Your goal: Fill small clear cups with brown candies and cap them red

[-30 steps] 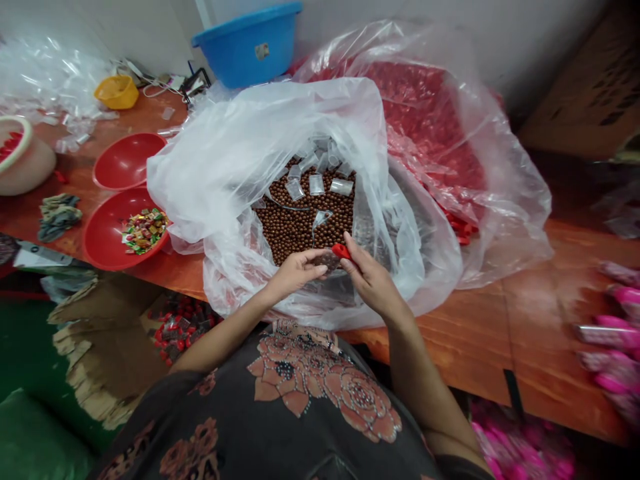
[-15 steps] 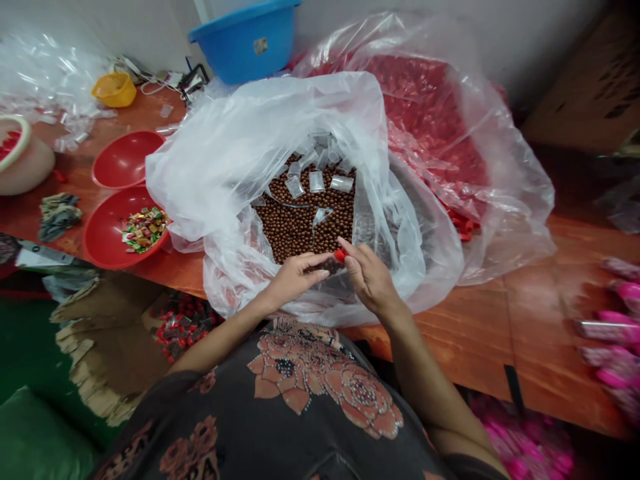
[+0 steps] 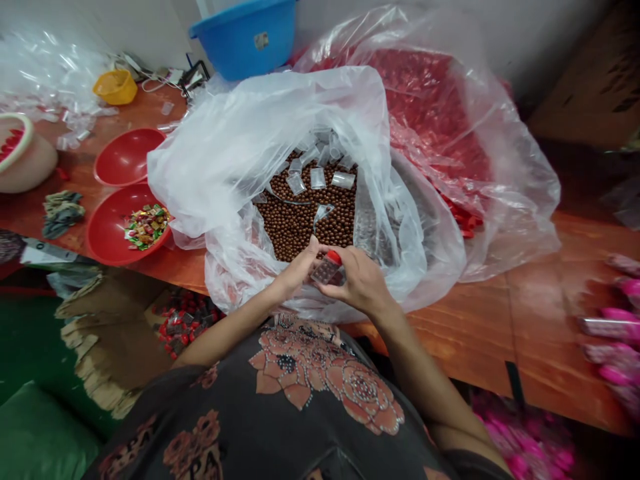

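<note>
Bag rim (image 3: 385, 220) just beside right hand (image 3: 363, 280)

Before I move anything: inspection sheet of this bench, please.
Surface: wooden table, heavily loaded.
Job's things: clear red-capped tube; brown balls in plastic bag, clear sachets lying on them.
Clutter: red bowl of wrapped sweets; loose clear sachets at far left.
Grips: right hand holds the tube; left hand has fingers on it.
Cables: thin white cable at the far edge.
Surroundings: blue tub beyond; cardboard below left; blurred pink packs right.
</note>
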A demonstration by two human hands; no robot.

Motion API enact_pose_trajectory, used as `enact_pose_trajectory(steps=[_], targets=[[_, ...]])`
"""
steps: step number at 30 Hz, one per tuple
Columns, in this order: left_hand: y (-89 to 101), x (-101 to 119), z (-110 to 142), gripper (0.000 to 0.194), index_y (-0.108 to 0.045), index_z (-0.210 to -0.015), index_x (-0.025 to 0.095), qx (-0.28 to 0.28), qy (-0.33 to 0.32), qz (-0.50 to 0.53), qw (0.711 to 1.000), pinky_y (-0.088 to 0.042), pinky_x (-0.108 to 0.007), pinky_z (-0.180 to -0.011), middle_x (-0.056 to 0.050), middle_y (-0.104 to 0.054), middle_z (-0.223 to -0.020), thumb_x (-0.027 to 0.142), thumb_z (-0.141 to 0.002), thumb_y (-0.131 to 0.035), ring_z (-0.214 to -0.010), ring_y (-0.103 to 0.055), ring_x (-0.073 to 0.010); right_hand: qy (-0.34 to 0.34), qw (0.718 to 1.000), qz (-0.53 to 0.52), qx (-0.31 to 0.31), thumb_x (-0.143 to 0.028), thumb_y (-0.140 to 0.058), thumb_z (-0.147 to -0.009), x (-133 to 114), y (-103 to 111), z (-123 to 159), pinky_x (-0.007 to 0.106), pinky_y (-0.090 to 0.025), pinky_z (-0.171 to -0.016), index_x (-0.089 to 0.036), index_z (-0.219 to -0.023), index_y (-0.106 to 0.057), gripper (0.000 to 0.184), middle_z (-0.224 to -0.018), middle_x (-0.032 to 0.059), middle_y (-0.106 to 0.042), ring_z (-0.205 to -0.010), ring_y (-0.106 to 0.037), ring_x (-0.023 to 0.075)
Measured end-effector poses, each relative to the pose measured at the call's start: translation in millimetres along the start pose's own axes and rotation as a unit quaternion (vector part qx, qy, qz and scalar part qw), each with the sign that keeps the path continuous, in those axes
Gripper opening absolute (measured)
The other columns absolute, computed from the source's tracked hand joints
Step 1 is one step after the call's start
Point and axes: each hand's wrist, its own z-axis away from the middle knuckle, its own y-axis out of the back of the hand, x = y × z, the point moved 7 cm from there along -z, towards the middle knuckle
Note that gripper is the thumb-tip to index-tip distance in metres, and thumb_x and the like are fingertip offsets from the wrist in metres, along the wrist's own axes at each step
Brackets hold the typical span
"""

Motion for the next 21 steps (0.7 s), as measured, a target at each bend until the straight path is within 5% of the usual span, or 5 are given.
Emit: enact_pose_trajectory(steps=[8,11,14,17,21], targets=[[-8.2,-11,-5,0.075,-0.064,-0.119,0.015,0.048,-0.025,0.012,0.998,-0.049,-0.022,-0.061,-0.006,-0.070,-0.074,0.075,-0.089,-0.032,-0.072,-0.067,-0.0155,0.020,0.999,0.015,-0.026,-0.053,-0.061,-0.080,-12,-3,-5,0.039,-0.048,-0.083,-0.015,-0.117,-0.060,0.053,-0.103,0.0141,-0.067,-0.095,-0.060,0.0270],[-0.9,-5,-2,0.075,-0.061,-0.124,0.015,0.078,-0.016,0.028,0.996,-0.049,-0.023,-0.057,-0.006,-0.069,-0.071,0.074,-0.090,-0.029,-0.065,-0.066,-0.0154,-0.005,0.995,-0.070,-0.071,-0.061,-0.058,-0.083,3,-2,-7,0.038,-0.048,-0.086,-0.019,-0.138,-0.047,0.070,-0.116,0.0126,-0.064,-0.102,-0.060,0.0257],[11.9,6,0,0.074,-0.058,-0.124,0.016,0.103,-0.026,0.058,0.993,-0.051,-0.024,-0.058,-0.005,-0.069,-0.070,0.073,-0.091,-0.024,-0.063,-0.066,-0.0147,-0.083,0.981,-0.166,-0.051,-0.057,-0.041,-0.095,35,-3,-12,0.036,-0.049,-0.087,-0.022,-0.139,-0.047,0.056,-0.119,0.0098,-0.064,-0.104,-0.061,0.0213],[22.5,16,1,0.072,-0.059,-0.120,0.015,0.111,-0.038,0.086,0.989,-0.053,-0.024,-0.060,-0.006,-0.070,-0.074,0.071,-0.093,-0.022,-0.063,-0.066,-0.0138,-0.111,0.987,-0.108,-0.049,-0.039,-0.032,-0.100,56,-17,-17,0.036,-0.047,-0.087,-0.020,-0.116,-0.065,0.041,-0.109,0.0106,-0.068,-0.098,-0.061,0.0210],[24.7,25,2,0.072,-0.061,-0.115,0.015,0.097,-0.031,0.136,0.986,-0.054,-0.023,-0.059,-0.007,-0.070,-0.075,0.070,-0.093,-0.021,-0.064,-0.066,-0.0133,-0.054,0.993,0.003,-0.108,-0.027,-0.041,-0.096,46,-46,-23,0.032,-0.045,-0.076,-0.020,-0.104,-0.071,0.032,-0.099,0.0103,-0.068,-0.086,-0.059,0.0193]])
